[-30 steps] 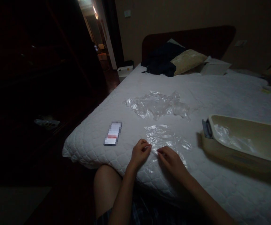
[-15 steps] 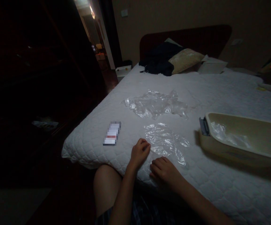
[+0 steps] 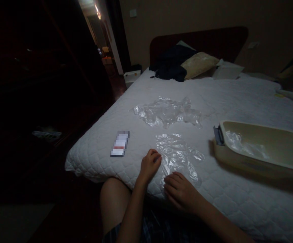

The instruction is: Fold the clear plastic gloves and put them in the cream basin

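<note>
A clear, crinkled plastic bag point(image 3: 175, 152) lies spread on the bed in front of me. At its left edge is my left hand point(image 3: 150, 165), its fingers bent and closed on the film in what looks like a pinch. My right hand point(image 3: 181, 189) rests palm down over the near edge of the bag, fingers stretched forward and slightly bent. What is under the right palm is hidden. Farther back, a second clear plastic bag point(image 3: 168, 111) sprawls crumpled and apart from both hands.
A white quilted bedcover point(image 3: 227, 202) is beneath everything. On the right stands a cream plastic bin point(image 3: 252, 165) with a dark latch and clear film inside. A phone point(image 3: 120, 144) lies left of my hands. Dark clothing point(image 3: 171, 64) and a pillow point(image 3: 200, 65) are near the headboard.
My right hand has shifted slightly right along the bag's near edge, and the film there has moved a little. My left hand stays at the left edge. The view has turned slightly.
</note>
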A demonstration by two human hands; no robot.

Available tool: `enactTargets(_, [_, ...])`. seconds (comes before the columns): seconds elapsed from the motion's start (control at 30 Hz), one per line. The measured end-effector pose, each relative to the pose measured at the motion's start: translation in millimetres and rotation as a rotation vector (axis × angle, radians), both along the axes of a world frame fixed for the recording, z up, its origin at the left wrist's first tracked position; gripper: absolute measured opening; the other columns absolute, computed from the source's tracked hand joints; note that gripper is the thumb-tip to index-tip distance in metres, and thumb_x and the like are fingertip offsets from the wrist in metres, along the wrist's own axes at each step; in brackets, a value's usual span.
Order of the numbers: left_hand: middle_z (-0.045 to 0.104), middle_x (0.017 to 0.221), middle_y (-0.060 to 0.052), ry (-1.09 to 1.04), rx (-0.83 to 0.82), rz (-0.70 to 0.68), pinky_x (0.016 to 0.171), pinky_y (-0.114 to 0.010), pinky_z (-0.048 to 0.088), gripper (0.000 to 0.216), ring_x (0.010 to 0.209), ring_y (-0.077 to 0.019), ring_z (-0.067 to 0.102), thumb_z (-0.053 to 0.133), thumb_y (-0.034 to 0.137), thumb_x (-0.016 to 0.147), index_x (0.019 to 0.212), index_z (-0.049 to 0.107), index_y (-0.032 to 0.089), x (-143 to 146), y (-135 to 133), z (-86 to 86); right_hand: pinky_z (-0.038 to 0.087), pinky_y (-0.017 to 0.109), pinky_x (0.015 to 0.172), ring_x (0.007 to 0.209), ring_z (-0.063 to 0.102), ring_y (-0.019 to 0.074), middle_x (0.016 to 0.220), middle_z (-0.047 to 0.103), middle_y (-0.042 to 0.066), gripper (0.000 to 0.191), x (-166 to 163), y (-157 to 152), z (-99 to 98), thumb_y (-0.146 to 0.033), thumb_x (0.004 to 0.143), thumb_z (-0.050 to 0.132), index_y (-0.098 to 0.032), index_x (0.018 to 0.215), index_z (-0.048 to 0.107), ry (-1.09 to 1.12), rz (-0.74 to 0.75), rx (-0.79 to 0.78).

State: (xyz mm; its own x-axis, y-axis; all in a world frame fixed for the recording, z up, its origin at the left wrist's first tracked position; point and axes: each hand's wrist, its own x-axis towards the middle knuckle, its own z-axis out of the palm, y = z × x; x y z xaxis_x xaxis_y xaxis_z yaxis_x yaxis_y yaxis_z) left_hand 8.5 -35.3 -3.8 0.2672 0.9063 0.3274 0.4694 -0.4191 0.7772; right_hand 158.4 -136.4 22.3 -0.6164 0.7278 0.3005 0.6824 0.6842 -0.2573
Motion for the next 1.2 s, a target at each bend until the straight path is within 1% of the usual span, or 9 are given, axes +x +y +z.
enactTargets(0.2, [0.052,0.095,-0.002,-0.034,-0.01,0.022,0.072,-0.023,0.044,0.011,0.082,-0.0124,0.054,0.052,0.023,0.078,0.081,0.062,0.02,-0.3,0.5,-2.6,0.041,0.039,0.079,0.087,0.053,0.0201,0.09,0.061,0.009,0.018,4.5,-2.5,6.4,-0.015,0.079,0.045,-0.017,0.092,0.058,0.098,-0.016,0.001])
enactTargets(0.3, [0.051,0.096,-0.003,-0.064,-0.022,0.024,0.07,-0.023,0.045,0.012,0.082,-0.012,0.055,0.051,0.024,0.079,0.081,0.062,0.02,-1.2,1.2,-3.5,0.044,0.036,0.075,0.085,0.054,0.0199,0.09,0.061,0.009,0.02,21.7,4.4,6.1,-0.017,0.08,0.046,-0.018,0.094,0.059,0.199,-0.129,0.002])
enactTargets(0.5, [0.048,0.105,-0.004,-0.076,-0.035,0.067,0.064,-0.021,0.044,0.013,0.073,-0.0091,0.055,0.049,0.024,0.08,0.081,0.061,0.018,-1.3,1.7,-7.6,0.045,0.03,0.061,0.067,0.056,0.017,0.079,0.061,0.006,0.02,87.2,34.4,-8.4,-0.033,0.079,0.047,-0.018,0.082,0.061,0.587,-0.712,-0.054])
enactTargets(0.63, [0.048,0.103,-0.004,-0.074,-0.024,0.12,0.056,-0.02,0.042,0.016,0.059,-0.0049,0.05,0.046,0.024,0.081,0.082,0.06,0.017,1.0,-2.2,-2.2,0.043,0.026,0.053,0.059,0.054,0.0145,0.069,0.06,0.004,0.025,117.4,44.9,-30.6,-0.038,0.073,0.053,-0.016,0.078,0.061,1.036,-1.065,-0.104])
enactTargets(0.73, [0.051,0.095,-0.003,0.016,0.023,0.15,0.057,-0.021,0.041,0.017,0.058,-0.0061,0.049,0.043,0.025,0.082,0.082,0.059,0.017,9.8,-7.9,14.9,0.036,0.021,0.042,0.047,0.047,0.0091,0.061,0.056,0.001,0.028,123.7,46.4,-41.0,-0.042,0.071,0.054,-0.015,0.077,0.059,1.34,-1.053,-0.179])
enactTargets(0.8, [0.054,0.084,-0.002,0.11,0.081,0.112,0.062,-0.022,0.041,0.018,0.066,-0.0098,0.052,0.041,0.024,0.083,0.083,0.058,0.018,23.5,-12.1,30.0,0.035,0.019,0.041,0.046,0.045,0.0077,0.06,0.055,0.0,0.027,123.8,46.3,-42.5,-0.042,0.069,0.057,-0.016,0.076,0.059,1.398,-0.999,-0.203])
enactTargets(0.93, [0.058,0.081,-0.003,0.347,0.205,-0.149,0.07,-0.024,0.041,0.018,0.078,-0.0137,0.052,0.041,0.025,0.084,0.084,0.057,0.017,71.9,-21.7,53.0,0.039,0.019,0.044,0.049,0.048,0.0083,0.06,0.057,0.0,0.026,124.4,45.6,-40.6,-0.04,0.067,0.061,-0.015,0.074,0.06,1.444,-0.972,-0.232])
enactTargets(1.03, [0.057,0.085,-0.005,0.604,0.266,-0.303,0.069,-0.027,0.041,0.017,0.081,-0.0169,0.051,0.046,0.028,0.082,0.083,0.058,0.016,115.6,-30.7,55.9,0.041,0.02,0.044,0.05,0.05,0.0085,0.061,0.058,0.001,0.025,126.7,44.6,-42.0,-0.038,0.065,0.062,-0.015,0.074,0.061,1.538,-0.938,-0.234])
enactTargets(1.2, [0.056,0.089,-0.01,0.848,0.313,-0.311,0.072,-0.034,0.039,0.015,0.088,-0.0222,0.049,0.047,0.017,0.08,0.087,0.058,0.013,168.9,-42.1,45.1,0.04,0.02,0.043,0.048,0.05,0.0082,0.061,0.058,0.001,0.024,129.8,39.9,-46.2,-0.037,0.065,0.064,-0.015,0.074,0.061,1.665,-0.898,-0.198])
